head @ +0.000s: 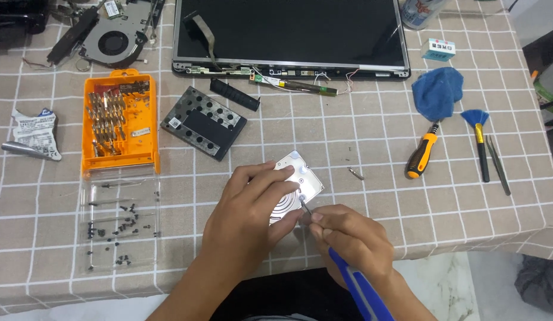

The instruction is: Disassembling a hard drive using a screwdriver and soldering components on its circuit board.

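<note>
Checked tablecloth [348,137]; orange bit case [119,122] far left, loose screws [119,229] below. Left hand [253,214] clamps silver hard drive [297,184] near table's front edge. Right hand [348,241] pinches blue-handled screwdriver [354,285], tip on drive; best kept vertical, pressed firmly.

Hard drive [297,181] centre; bit case [119,122] left, laptop screen [288,32] behind, screwdriver [421,156] right, apparently screws [119,229] in lid.

Two bare forearms, no sleeves, left hand [247,217], right hand [348,241]
</note>
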